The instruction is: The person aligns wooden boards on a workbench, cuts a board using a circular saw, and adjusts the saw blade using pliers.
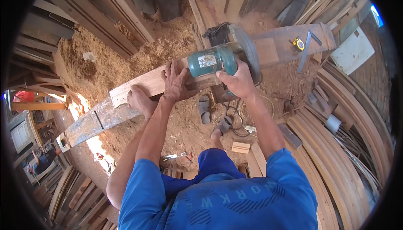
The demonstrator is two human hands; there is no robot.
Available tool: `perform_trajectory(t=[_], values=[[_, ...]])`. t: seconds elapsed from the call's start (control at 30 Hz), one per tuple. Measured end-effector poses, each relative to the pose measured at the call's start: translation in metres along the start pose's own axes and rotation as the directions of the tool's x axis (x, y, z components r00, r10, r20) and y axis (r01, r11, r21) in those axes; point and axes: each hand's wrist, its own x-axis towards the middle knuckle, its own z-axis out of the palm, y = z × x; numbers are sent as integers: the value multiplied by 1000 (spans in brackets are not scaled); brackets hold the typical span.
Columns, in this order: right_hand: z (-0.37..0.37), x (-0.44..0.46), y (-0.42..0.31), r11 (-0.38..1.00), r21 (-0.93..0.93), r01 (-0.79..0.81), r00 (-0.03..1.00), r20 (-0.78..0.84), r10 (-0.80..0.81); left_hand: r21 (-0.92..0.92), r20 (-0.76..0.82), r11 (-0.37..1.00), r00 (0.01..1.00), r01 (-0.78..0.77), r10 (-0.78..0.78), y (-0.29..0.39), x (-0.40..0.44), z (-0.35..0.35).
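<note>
My right hand [240,80] is wrapped round the rear handle of a green circular saw [205,62] with a grey blade guard [247,47]. The saw sits across a long wooden board [142,81], its motor lying over the board's right part. Just left of the motor, my left hand [175,81] presses on the board, fingers spread across its top. My bare foot [140,100] rests against the board near its left end. Under the board lies a longer, worn plank [107,114]. The blade's cutting edge is hidden.
A yellow tape measure [298,44] and a metal square [305,51] lie on the plank at right. Below the saw are sandals [204,109] and a looped cord [240,116]. Sawdust [96,58] heaps at the back left. Curved timbers [331,158] are stacked at right.
</note>
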Motion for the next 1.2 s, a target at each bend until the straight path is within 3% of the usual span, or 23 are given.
perform_trajectory(t=[0.07,0.17,0.27,0.43,0.63,1.2], values=[[1,2,1,1000,-14,14,1000,-26,-14,-6,-18,1000,1000,-3,2,-1,0,3],[3,8,-1,1000,-16,5,999,-41,-6,71,102,996,993,56,-63,2,1,-1],[2,18,6,1000,-5,18,999,-40,-18,15,43,999,998,46,-47,4,-1,0],[-1,34,0,1000,14,2,999,-35,-2,60,81,996,994,66,-71,3,1,3],[1,42,15,990,99,102,994,-43,-98,36,63,998,997,48,-50,3,1,3],[0,54,20,993,16,120,991,-56,-119,44,10,999,1000,16,-17,5,-2,7]])
